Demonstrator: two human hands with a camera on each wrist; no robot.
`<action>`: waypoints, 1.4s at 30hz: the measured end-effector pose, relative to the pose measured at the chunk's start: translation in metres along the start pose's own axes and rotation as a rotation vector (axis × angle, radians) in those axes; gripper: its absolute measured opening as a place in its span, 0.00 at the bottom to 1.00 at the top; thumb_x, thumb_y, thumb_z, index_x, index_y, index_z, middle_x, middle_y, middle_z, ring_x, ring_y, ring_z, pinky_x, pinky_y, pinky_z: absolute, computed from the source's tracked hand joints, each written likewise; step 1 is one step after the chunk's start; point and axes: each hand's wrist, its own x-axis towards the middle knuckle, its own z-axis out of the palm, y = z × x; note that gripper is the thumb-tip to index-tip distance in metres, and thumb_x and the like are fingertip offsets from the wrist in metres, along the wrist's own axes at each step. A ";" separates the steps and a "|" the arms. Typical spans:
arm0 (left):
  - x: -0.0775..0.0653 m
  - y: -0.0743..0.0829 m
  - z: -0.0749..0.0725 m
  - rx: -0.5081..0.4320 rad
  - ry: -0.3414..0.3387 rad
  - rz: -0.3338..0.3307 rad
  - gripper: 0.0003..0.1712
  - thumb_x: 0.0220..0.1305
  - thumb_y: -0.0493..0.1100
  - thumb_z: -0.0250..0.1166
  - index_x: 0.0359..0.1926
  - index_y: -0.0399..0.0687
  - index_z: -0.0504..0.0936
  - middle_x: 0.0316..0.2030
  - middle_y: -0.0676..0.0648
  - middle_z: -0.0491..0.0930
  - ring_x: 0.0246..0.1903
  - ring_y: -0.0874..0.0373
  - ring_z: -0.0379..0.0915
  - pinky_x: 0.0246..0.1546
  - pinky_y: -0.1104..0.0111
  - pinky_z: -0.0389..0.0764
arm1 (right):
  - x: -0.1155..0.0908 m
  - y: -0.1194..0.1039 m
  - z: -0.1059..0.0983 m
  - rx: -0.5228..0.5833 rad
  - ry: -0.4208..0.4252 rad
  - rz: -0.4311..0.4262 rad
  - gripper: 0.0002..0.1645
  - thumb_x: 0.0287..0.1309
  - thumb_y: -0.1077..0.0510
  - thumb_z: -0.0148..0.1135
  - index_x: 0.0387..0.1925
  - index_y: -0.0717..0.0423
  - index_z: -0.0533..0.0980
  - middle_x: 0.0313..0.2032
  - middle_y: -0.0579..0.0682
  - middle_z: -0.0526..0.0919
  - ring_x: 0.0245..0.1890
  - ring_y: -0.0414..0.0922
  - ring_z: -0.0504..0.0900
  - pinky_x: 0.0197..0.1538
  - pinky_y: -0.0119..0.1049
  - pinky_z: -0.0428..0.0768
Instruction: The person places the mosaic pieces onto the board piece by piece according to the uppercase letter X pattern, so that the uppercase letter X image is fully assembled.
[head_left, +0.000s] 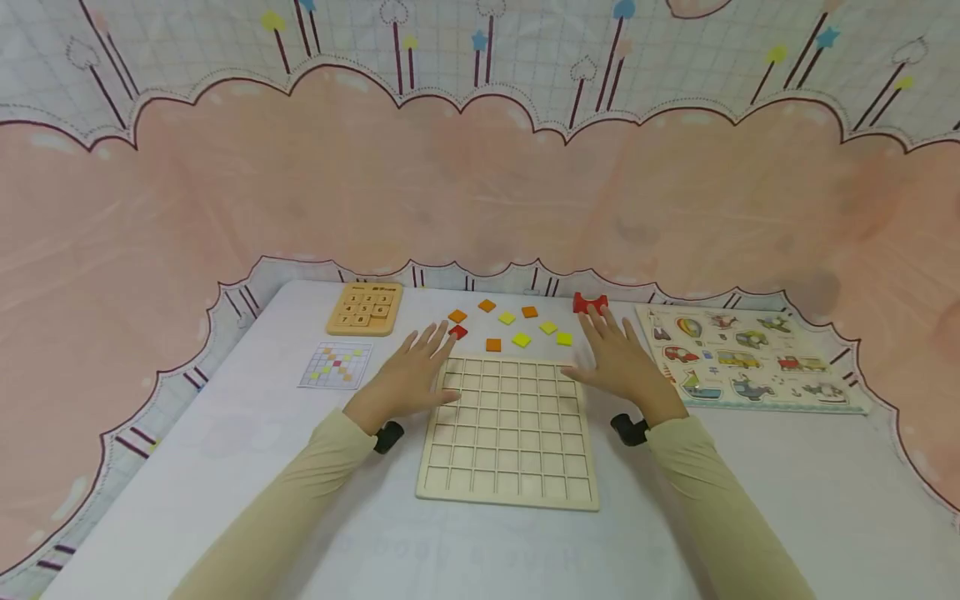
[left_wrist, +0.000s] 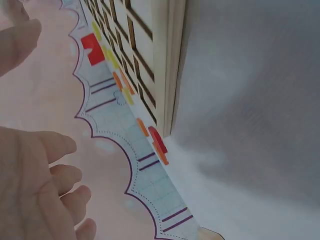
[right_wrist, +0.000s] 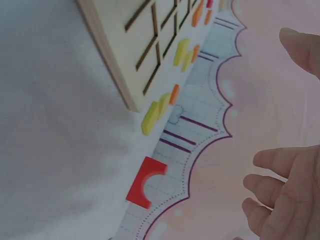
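My left hand [head_left: 403, 380] hovers with spread fingers over the upper left edge of a pale wooden grid board [head_left: 509, 439]. Over the board's upper right corner, my right hand [head_left: 621, 367] is spread as well, and neither hand holds anything. A red square tile [head_left: 458, 332] shows right at the left fingertips. Beyond the board lie several orange tiles [head_left: 493, 344] and several yellow tiles [head_left: 521, 340]. A red block with a curved notch [right_wrist: 145, 182] stands at the right fingertips in the head view. Both wrist views show the fingers apart from the tiles.
At the back left is a wooden number puzzle [head_left: 364, 309], with a printed coloured-grid card [head_left: 335, 365] in front of it. A picture puzzle board [head_left: 750, 360] with vehicles lies at the right. A patterned cloth [head_left: 480, 192] rises behind the white table [head_left: 300, 467].
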 end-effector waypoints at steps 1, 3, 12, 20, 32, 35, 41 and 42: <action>-0.002 0.001 0.001 -0.002 -0.007 0.009 0.51 0.61 0.65 0.56 0.73 0.39 0.47 0.74 0.38 0.40 0.74 0.42 0.36 0.73 0.49 0.42 | 0.000 0.000 0.001 -0.002 -0.003 -0.001 0.58 0.57 0.34 0.55 0.73 0.62 0.41 0.73 0.64 0.40 0.74 0.60 0.35 0.72 0.60 0.34; -0.006 0.003 0.003 0.000 -0.024 0.029 0.52 0.61 0.65 0.56 0.73 0.39 0.47 0.74 0.38 0.40 0.74 0.43 0.35 0.73 0.49 0.41 | -0.001 0.000 0.002 -0.005 -0.007 -0.002 0.57 0.57 0.35 0.56 0.73 0.62 0.41 0.73 0.63 0.40 0.74 0.60 0.35 0.73 0.60 0.35; -0.028 0.012 0.006 0.030 -0.072 0.124 0.52 0.59 0.65 0.58 0.72 0.39 0.49 0.74 0.37 0.42 0.73 0.43 0.38 0.73 0.50 0.44 | 0.000 0.007 0.013 -0.037 -0.020 -0.025 0.56 0.58 0.36 0.55 0.72 0.64 0.44 0.73 0.63 0.41 0.74 0.60 0.37 0.73 0.60 0.37; -0.041 0.010 0.014 0.043 -0.140 0.160 0.52 0.59 0.64 0.59 0.72 0.38 0.50 0.73 0.38 0.45 0.73 0.44 0.40 0.73 0.51 0.46 | 0.008 0.016 0.017 -0.037 0.000 -0.061 0.56 0.57 0.37 0.57 0.72 0.64 0.45 0.73 0.63 0.43 0.74 0.60 0.39 0.73 0.61 0.40; -0.054 0.004 0.014 0.045 -0.177 0.201 0.50 0.59 0.64 0.58 0.70 0.35 0.54 0.72 0.36 0.50 0.72 0.42 0.46 0.72 0.50 0.49 | 0.036 0.013 0.007 0.205 0.008 -0.156 0.49 0.54 0.45 0.65 0.71 0.58 0.53 0.73 0.58 0.49 0.73 0.57 0.47 0.73 0.57 0.50; -0.055 0.003 0.013 0.037 -0.186 0.204 0.50 0.60 0.64 0.57 0.70 0.35 0.54 0.72 0.36 0.51 0.72 0.42 0.47 0.72 0.50 0.50 | 0.046 0.008 0.005 0.288 0.000 -0.180 0.46 0.54 0.49 0.66 0.70 0.56 0.57 0.72 0.57 0.55 0.72 0.57 0.53 0.71 0.57 0.56; -0.054 0.002 0.012 0.036 -0.198 0.213 0.50 0.60 0.65 0.56 0.70 0.34 0.54 0.71 0.36 0.54 0.71 0.43 0.49 0.72 0.51 0.52 | 0.068 -0.005 0.004 0.370 -0.042 -0.161 0.39 0.53 0.53 0.68 0.66 0.51 0.66 0.65 0.56 0.69 0.66 0.58 0.66 0.66 0.57 0.66; -0.053 0.003 0.013 0.032 -0.202 0.210 0.51 0.60 0.66 0.56 0.70 0.34 0.54 0.71 0.36 0.53 0.71 0.43 0.49 0.72 0.51 0.52 | 0.072 -0.007 0.005 0.392 -0.049 -0.161 0.38 0.53 0.53 0.68 0.65 0.52 0.67 0.63 0.57 0.71 0.64 0.58 0.68 0.65 0.56 0.67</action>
